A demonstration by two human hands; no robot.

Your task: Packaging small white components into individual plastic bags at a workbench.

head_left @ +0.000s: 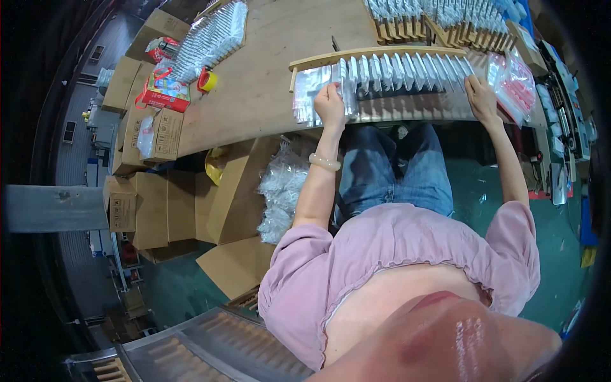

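A wooden rack point(382, 55) lies along the near edge of the table, with a row of clear plastic bags point(398, 71) standing from it. At its left end a flat stack of clear bags point(305, 95) lies on the table. My left hand point(330, 105) is closed, fingertips pinched on a clear bag beside that stack. My right hand point(482, 99) is at the rack's right end, its fingers curled against the last bags. What lies between its fingertips is too small to tell.
More filled racks point(439, 22) stand at the back right, and another point(213, 41) at the back left. Red-edged plastic bags point(514, 86) lie right of my right hand. Yellow tape point(207, 80) and a red box point(167, 91) sit left. Cardboard boxes point(162, 204) stand below the table.
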